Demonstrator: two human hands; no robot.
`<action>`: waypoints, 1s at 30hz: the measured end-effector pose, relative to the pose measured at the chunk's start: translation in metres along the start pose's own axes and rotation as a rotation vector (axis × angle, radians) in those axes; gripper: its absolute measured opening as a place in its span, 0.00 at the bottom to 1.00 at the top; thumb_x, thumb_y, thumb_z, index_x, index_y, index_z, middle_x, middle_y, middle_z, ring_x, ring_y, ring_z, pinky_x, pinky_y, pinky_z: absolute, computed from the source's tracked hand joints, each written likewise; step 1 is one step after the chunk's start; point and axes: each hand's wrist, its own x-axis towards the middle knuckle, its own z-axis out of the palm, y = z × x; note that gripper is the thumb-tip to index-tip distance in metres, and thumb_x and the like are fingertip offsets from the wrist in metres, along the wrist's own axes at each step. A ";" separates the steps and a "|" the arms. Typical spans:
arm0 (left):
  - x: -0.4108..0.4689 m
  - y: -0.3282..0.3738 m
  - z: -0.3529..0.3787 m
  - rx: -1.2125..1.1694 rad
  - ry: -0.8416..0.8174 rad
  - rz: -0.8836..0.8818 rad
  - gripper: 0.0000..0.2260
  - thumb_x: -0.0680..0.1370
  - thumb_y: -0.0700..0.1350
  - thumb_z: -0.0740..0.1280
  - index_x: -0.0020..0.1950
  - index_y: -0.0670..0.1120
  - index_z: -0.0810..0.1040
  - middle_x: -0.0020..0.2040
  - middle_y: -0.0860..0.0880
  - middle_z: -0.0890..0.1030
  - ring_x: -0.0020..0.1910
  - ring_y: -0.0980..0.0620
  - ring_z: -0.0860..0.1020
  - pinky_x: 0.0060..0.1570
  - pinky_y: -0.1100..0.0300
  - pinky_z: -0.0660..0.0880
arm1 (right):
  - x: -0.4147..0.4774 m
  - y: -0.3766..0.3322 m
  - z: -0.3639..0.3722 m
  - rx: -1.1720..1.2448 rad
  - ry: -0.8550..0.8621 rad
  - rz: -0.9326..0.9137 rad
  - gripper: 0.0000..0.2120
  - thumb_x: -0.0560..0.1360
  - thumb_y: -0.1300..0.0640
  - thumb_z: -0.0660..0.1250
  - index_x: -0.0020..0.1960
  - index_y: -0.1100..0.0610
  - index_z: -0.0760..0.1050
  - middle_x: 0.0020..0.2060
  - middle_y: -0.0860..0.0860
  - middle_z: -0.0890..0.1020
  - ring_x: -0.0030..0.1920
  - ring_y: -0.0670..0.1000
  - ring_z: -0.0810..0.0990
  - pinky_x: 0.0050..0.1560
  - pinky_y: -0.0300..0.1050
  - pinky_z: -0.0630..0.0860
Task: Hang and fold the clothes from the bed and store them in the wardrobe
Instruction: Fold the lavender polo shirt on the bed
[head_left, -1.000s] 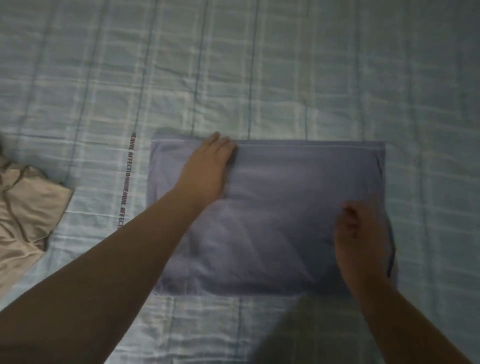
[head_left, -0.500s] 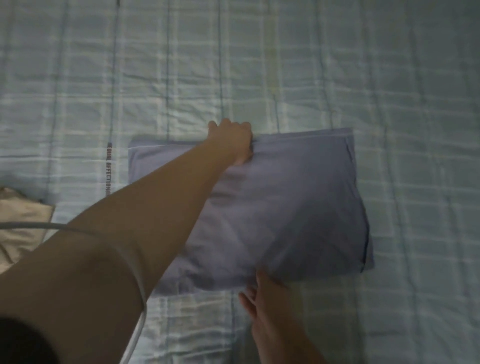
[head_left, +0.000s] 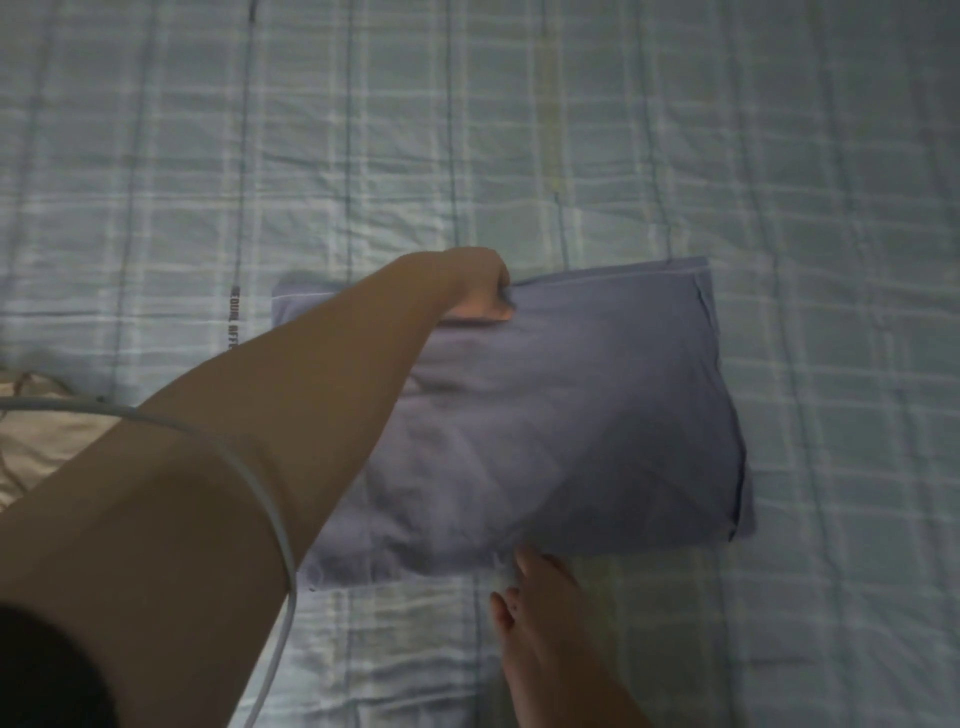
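Note:
A folded blue-purple garment (head_left: 561, 415) lies flat on the checked bedsheet (head_left: 519, 130) in the middle of the view. My left hand (head_left: 475, 283) reaches across it and grips its far edge, fingers curled round the fabric. My right hand (head_left: 535, 597) is at the near edge; its fingertips seem tucked under or pinching the hem, and the grip itself is hidden. My left forearm covers the garment's left part.
A beige garment (head_left: 47, 441) lies at the left edge of the bed. A white cable (head_left: 260, 499) hangs across my left arm. Bedsheet stretches wide beyond and to the right of the blue garment.
My left hand went from lying flat on the garment to gripping its far edge. My right hand moved from the right side to the near edge. The garment's far edge has lifted slightly.

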 end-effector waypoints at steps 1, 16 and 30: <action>-0.003 -0.002 -0.001 -0.031 -0.004 0.007 0.12 0.79 0.55 0.67 0.45 0.47 0.76 0.46 0.47 0.77 0.47 0.45 0.75 0.47 0.57 0.68 | 0.000 -0.001 0.002 -0.006 -0.008 -0.011 0.08 0.80 0.59 0.64 0.42 0.53 0.71 0.29 0.49 0.69 0.28 0.48 0.63 0.39 0.43 0.67; -0.116 -0.001 -0.048 -0.609 0.316 0.028 0.12 0.76 0.52 0.74 0.36 0.49 0.78 0.33 0.54 0.75 0.31 0.61 0.72 0.34 0.68 0.68 | -0.033 -0.015 -0.062 0.139 -0.179 -0.383 0.06 0.81 0.60 0.63 0.57 0.55 0.70 0.51 0.57 0.82 0.50 0.56 0.82 0.53 0.51 0.75; -0.326 0.009 0.064 -1.098 0.685 -0.174 0.10 0.71 0.50 0.74 0.51 0.58 0.84 0.45 0.47 0.84 0.45 0.50 0.80 0.48 0.51 0.74 | -0.061 -0.065 -0.165 -0.281 -0.469 -0.873 0.31 0.72 0.78 0.62 0.61 0.46 0.65 0.39 0.52 0.77 0.36 0.45 0.75 0.39 0.35 0.73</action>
